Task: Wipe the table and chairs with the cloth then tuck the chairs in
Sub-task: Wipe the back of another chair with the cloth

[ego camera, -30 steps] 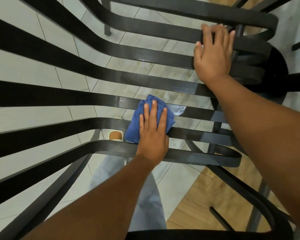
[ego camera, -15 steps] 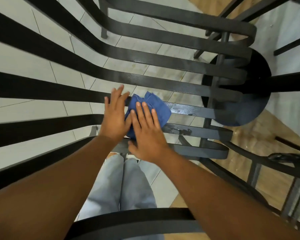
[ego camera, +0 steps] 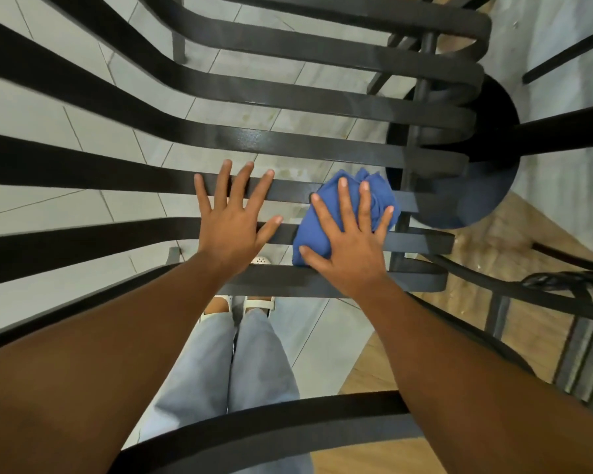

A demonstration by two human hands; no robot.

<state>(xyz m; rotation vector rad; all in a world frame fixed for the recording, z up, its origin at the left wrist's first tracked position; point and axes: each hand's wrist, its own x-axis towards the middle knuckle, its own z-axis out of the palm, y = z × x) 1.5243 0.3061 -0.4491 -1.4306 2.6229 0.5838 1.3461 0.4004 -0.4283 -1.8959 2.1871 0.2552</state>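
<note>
cloth [ego camera: 326,230]: my right hand [ego camera: 351,248] covers its middle, so only the edges show
chair slats [ego camera: 288,145]: run out past the left edge
second chair [ego camera: 569,295]: blurred, cut off at the right edge
my shoes [ego camera: 254,304]: mostly hidden behind a slat and my trouser legs [ego camera: 226,364]

Black chair slats [ego camera: 288,145] ran side by side with open gaps showing floor [ego camera: 220,63] between them. Left hand [ego camera: 231,222] and right hand [ego camera: 351,244], pressing the cloth [ego camera: 379,193], covered the near slats. Far slats lay unobstructed.
</note>
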